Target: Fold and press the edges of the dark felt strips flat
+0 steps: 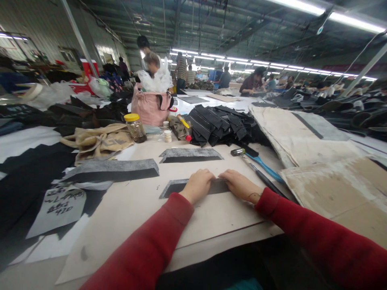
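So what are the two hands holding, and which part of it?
Both hands press flat on a dark grey felt strip lying on the table: the left hand on its middle, the right hand over its right end. Nothing is lifted.

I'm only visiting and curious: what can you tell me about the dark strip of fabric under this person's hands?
The dark grey, felt-like fabric strip lies flat on the pale cardboard work board, close to the near edge. Its visible left end is cut at a slant, its upper edge looks lighter grey, and the lower part nearly black. The left hand and right hand both press down on it, side by side, and cover its middle and right end. Two similar strips lie farther back.
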`<state>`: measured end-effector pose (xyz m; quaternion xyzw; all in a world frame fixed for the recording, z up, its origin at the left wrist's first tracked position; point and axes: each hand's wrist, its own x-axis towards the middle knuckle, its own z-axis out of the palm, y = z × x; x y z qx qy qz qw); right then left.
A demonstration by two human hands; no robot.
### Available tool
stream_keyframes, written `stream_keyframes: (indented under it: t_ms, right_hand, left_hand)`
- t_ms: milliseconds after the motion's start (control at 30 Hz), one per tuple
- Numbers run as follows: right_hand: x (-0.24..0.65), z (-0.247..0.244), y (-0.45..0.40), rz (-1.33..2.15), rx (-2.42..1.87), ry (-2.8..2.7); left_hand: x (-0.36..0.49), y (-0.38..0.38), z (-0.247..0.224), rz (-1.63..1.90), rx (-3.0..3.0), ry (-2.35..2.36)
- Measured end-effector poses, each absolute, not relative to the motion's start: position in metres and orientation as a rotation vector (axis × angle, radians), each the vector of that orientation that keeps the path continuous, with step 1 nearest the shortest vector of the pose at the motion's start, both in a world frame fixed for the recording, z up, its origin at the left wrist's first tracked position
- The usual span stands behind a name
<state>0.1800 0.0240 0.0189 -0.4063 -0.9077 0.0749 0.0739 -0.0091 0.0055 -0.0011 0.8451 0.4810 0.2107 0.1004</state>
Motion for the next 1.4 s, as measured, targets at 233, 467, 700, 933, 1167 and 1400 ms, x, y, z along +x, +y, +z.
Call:
stream_keyframes:
  t_ms: [233, 467, 700, 933, 1167, 1400]
  right_hand:
    - [0.174, 0.021, 0.013, 0.045, -1.189, -2.868]
    - [0.155, 0.021, -0.004, -0.314, -1.363, -2.878]
    - [0.15, 0.019, 0.003, -0.039, -1.367, -2.723]
    - [0.138, 0.017, 0.008, 0.238, -1.22, -2.712]
    - [0.123, 0.016, -0.008, -0.207, -1.205, -2.833]
    - [0.12, 0.018, -0.005, -0.074, -1.35, -2.695]
  left_hand:
    - [-0.008, 0.004, 0.003, 0.463, 2.576, 1.438]
    - [-0.016, 0.002, 0.008, 0.44, 2.658, 1.386]
    - [-0.042, 0.006, 0.0, 0.646, 2.467, 1.363]
    - [-0.042, -0.001, 0.0, 0.631, 2.481, 1.389]
    - [-0.041, -0.009, 0.004, 0.46, 2.693, 1.423]
    - [-0.07, -0.003, 0.0, 0.562, 2.512, 1.404]
